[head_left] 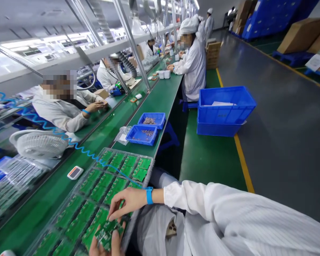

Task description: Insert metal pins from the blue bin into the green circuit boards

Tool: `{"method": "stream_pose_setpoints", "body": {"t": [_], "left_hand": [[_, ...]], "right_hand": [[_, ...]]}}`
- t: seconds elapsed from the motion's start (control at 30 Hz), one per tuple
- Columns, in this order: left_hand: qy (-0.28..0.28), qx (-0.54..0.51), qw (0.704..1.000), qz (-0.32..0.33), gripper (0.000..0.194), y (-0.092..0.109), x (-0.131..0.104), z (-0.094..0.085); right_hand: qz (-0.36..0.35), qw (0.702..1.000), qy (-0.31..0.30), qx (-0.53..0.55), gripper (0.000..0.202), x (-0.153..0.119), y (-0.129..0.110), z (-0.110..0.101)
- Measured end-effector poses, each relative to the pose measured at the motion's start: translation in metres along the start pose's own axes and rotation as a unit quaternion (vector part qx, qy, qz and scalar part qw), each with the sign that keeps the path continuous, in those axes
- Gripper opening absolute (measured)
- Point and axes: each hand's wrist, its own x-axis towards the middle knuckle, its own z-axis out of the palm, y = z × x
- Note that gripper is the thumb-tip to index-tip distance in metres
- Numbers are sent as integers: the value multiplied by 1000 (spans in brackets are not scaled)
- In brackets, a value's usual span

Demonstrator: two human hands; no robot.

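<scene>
My left hand (113, 245) comes in from the bottom edge and grips a green circuit board (108, 233) between thumb and fingers. The board is tilted, with small parts showing on its face. My right hand (128, 202), wearing a blue wrist strap (149, 195), reaches over the board's upper edge. Its thumb and forefinger are pinched together there; anything between them is too small to make out. Beneath both hands lies a clear compartment tray (152, 161) filled with rows of green boards (97, 188).
Beyond the tray are two blue bins (142, 141) (152, 121) of small components and a clear plastic bag (122, 136). A white-and-orange device (75, 172) lies on the green bench. A coiled blue cord (88, 153) crosses over. Co-workers (193, 67) sit along the line; blue crates (224, 110) stand right.
</scene>
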Motion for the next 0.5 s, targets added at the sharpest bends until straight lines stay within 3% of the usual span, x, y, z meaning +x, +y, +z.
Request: {"method": "stream_pose_setpoints", "body": {"t": [0.13,0.3,0.5], "left_hand": [[24,-45,998,-29,83,17,-3,3],[19,-6,1000,18,65,36,-8,6],[-7,49,999,12,55,44,-3,8]], "right_hand": [[0,1000,-3,-20,22,5,-1,1],[-15,1000,-24,-6,17,8,3,3],[-30,997,-63,-26,18,7,3,2]]}}
